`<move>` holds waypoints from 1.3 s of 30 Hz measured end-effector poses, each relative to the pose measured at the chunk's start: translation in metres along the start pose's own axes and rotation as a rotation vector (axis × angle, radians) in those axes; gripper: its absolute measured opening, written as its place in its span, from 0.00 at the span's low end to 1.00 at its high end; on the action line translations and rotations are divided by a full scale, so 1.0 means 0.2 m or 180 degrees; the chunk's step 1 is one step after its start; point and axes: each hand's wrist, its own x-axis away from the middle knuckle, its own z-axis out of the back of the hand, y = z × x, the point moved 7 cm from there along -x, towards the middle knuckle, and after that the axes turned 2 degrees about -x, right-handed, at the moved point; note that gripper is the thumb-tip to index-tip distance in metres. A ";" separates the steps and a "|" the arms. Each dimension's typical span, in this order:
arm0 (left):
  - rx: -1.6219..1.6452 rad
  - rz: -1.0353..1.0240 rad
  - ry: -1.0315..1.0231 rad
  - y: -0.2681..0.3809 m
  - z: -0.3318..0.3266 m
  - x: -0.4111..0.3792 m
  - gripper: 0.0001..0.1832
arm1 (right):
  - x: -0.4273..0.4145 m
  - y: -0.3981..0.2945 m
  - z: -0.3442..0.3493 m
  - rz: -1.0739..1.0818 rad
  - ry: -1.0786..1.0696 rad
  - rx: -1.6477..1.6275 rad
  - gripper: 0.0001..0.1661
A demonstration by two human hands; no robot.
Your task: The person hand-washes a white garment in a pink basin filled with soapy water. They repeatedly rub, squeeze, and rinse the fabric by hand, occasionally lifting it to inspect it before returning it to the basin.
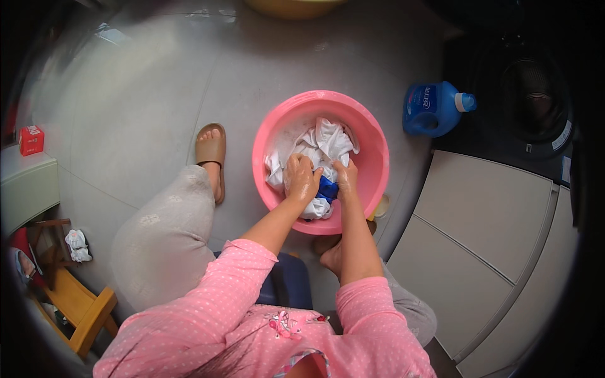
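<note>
A pink plastic basin point(371, 198) stands on the floor before me, with soapy residue on its inner wall. In it lies a bunched white garment point(333, 139) with a blue section point(327, 189). My left hand point(301, 178) is wet and rests on the cloth at the basin's middle, fingers curled into the white fabric. Close by on the right, my right hand point(346, 178) grips the cloth beside the blue part, thumb on top. Folds of fabric hide several fingertips of both hands.
A blue detergent jug point(432, 108) bearing writing stands right of the basin, near a black front-load washing machine point(515, 104). Grey cabinet fronts point(477, 212) run along the right. A yellow basin point(298, 7) is at the top edge. Left are a red box point(32, 141) and a wooden chair point(80, 302).
</note>
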 end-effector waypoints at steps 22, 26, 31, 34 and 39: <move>0.1085 0.0357 -0.1831 0.32 0.11 -0.12 0.18 | 0.89 -1.18 0.19 0.1250 0.0010 -0.0729 0.16; 0.1057 -0.0023 -0.1935 0.46 0.30 -0.13 0.26 | 1.09 -1.39 0.19 0.1467 -0.0105 -0.0995 0.14; 0.0302 -0.0261 -0.2054 0.74 0.61 -0.14 0.38 | 1.34 -1.69 0.22 0.1788 -0.0314 -0.1138 0.13; 0.0840 -0.0603 -0.2507 0.81 0.68 -0.17 0.43 | 1.48 -1.86 0.23 0.2005 -0.0431 -0.1145 0.15; 0.1399 0.0001 -0.3210 0.88 0.95 -0.22 0.45 | 1.53 -1.95 0.27 0.2051 -0.0624 -0.1308 0.17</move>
